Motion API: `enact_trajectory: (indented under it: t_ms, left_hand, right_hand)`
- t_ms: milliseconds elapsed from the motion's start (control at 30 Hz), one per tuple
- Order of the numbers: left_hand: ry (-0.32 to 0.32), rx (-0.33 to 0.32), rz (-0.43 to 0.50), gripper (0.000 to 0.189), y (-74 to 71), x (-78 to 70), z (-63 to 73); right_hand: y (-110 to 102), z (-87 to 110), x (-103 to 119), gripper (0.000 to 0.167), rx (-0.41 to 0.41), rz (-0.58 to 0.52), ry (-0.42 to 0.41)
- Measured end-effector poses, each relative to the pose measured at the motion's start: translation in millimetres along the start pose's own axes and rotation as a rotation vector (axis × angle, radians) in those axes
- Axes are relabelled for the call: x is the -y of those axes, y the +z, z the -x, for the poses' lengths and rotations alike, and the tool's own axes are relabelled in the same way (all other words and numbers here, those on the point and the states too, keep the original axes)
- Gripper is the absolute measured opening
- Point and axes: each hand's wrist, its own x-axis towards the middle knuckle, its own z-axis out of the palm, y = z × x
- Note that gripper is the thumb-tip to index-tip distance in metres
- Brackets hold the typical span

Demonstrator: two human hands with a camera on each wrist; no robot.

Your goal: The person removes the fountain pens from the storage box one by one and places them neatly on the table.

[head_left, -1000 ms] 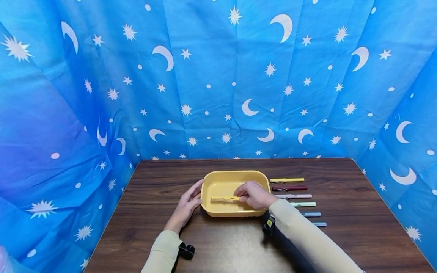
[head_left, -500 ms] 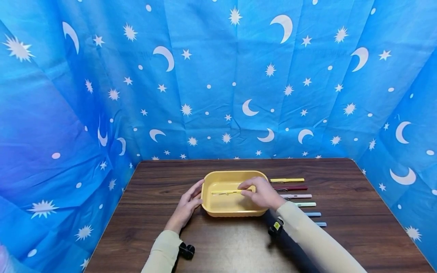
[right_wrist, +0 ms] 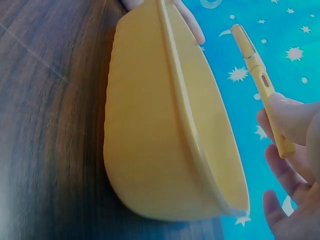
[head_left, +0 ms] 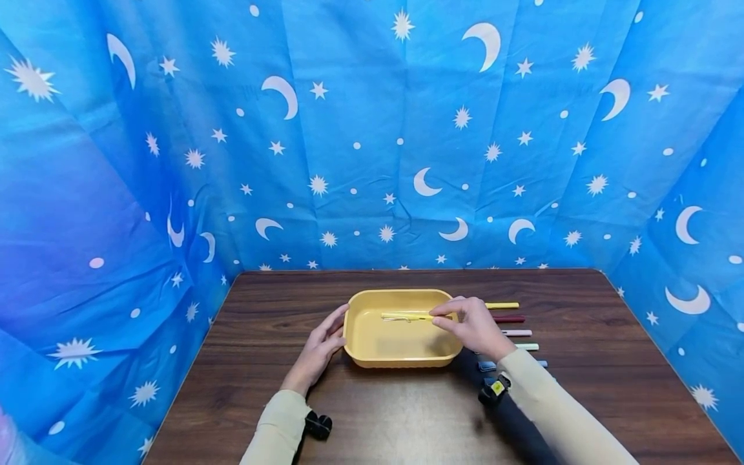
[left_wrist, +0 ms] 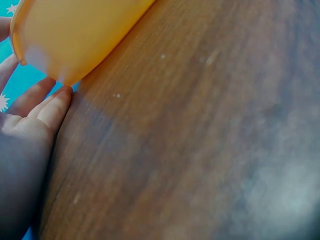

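A yellow pen (head_left: 407,316) with a wire clip is pinched between thumb and fingers of my right hand (head_left: 473,326). In the head view it lies level over the right part of a yellow rectangular tub (head_left: 401,363). The right wrist view shows the pen (right_wrist: 265,85) raised beyond the tub's rim (right_wrist: 185,100), apart from it, with the clip end pointing away from the hand. My left hand (head_left: 316,352) rests against the tub's left end. In the left wrist view, the extended fingers (left_wrist: 55,107) touch the tub's wall (left_wrist: 75,35).
Right of the tub lies a column of pens, partly hidden by my right hand and sleeve: yellow (head_left: 502,305), dark red (head_left: 509,319), pale pinkish (head_left: 517,333), mint (head_left: 527,347) and blue (head_left: 487,366). A brown wooden table (head_left: 372,413) stands before a blue star-patterned cloth (head_left: 372,161).
My right hand has lifted the yellow pen from inside the tub and moved it up, back and to the right. The left hand and the tub have stayed in place.
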Motion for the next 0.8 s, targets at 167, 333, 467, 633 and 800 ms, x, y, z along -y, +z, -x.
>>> enact_trajectory:
  t_ms: [167,333,467,633,800]
  left_hand:
    - [0.007,0.008,-0.007,0.072,-0.8,-1.0,-0.3]
    - [0.001,0.009,-0.016,0.071,0.1,-2.8,-0.1]
    - [0.000,0.014,-0.016,0.071,-0.3,-3.0,0.1]
    - [0.004,0.026,-0.020,0.070,-2.1,-1.9,1.4]
    - [0.010,0.033,-0.025,0.070,-2.0,-2.0,1.9]
  right_hand:
    - [-14,11.7,-6,0.018,-0.025,-0.015,0.023]
    - [-29,25.8,-15,0.023,-0.064,-0.062,0.028]
    - [-43,40.8,-18,0.019,-0.121,-0.066,0.028]
    - [-59,63.8,-36,0.015,-0.165,-0.017,0.056]
    - [-74,87.9,-46,0.014,-0.176,0.037,0.126]
